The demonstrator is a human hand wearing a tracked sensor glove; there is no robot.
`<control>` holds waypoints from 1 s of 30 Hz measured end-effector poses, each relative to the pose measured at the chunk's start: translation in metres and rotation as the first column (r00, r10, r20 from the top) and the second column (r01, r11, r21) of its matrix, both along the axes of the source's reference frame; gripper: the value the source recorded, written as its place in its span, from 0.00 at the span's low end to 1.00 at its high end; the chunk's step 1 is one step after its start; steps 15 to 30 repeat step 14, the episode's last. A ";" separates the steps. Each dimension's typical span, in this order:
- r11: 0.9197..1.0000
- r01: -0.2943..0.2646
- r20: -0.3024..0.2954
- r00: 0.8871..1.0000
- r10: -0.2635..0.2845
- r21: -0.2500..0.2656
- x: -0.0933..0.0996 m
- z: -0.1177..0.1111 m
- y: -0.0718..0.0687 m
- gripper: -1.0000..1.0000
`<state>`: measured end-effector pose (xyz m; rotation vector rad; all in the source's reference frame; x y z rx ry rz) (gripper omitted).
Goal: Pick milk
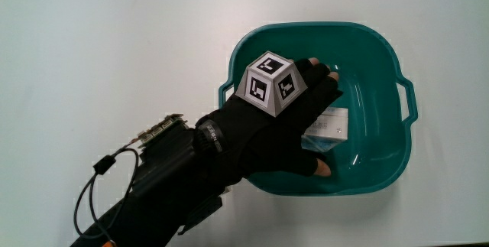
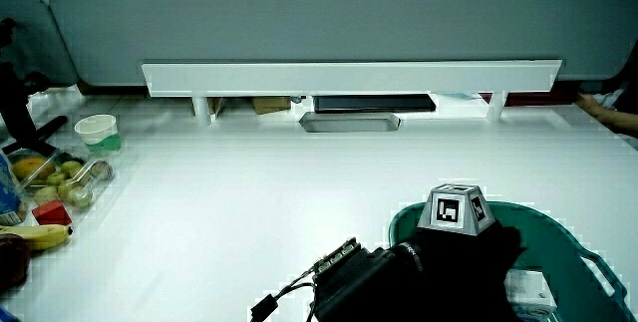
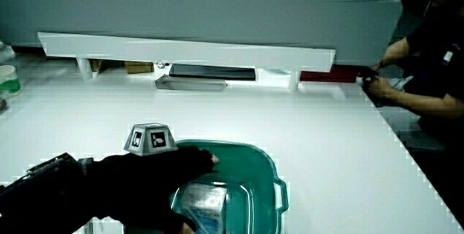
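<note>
**Hand down in the teal basin, over the milk carton**

My hand (image 1: 294, 113) is inside the teal basin (image 1: 382, 63), palm down over the milk carton (image 1: 330, 125), with the patterned cube (image 1: 269, 83) riding on its back. My thumb (image 1: 319, 168) curls in on the side of the carton nearer to me and my fingers (image 1: 317, 69) reach over the side farther from me, so the hand looks closed around the carton, which lies on the basin floor. In a side view the carton (image 3: 203, 199) shows pale just under my hand (image 3: 156, 180), with my fingers (image 3: 206, 160) hooked over its top edge.

The basin's rim stands up around the hand on every side but the one where my forearm (image 1: 164, 182) crosses it. There is bare basin floor between the carton and the handle (image 1: 409, 100) on the wall farthest from my forearm. Around the basin the white table (image 1: 114, 48) is open.

In a side view (image 2: 469, 262) a tray of fruit (image 2: 60, 177), a banana (image 2: 35, 235) and a small cup (image 2: 98, 129) sit at the table's edge, well apart from the basin (image 2: 558, 227). A low partition (image 2: 349, 23) stands at the table's end, farther from me than the basin.
</note>
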<state>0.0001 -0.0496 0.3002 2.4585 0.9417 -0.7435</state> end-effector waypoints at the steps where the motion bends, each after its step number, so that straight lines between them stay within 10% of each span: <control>1: 1.000 -0.005 -0.014 1.000 0.005 0.031 -0.002 -0.001 -0.001 1.00; 5: 0.991 -0.040 -0.033 0.998 0.044 0.126 -0.012 -0.019 -0.002 1.00; 6: 0.999 0.000 -0.051 0.999 0.003 0.049 -0.015 -0.019 -0.002 1.00; 11: 0.996 0.016 -0.060 0.998 -0.011 0.091 -0.030 -0.035 0.000 1.00; 13: 0.974 -0.028 0.010 1.000 0.026 0.223 -0.035 -0.051 0.000 1.00; 30: 0.980 0.010 0.038 0.999 -0.018 0.199 -0.040 -0.050 0.000 1.00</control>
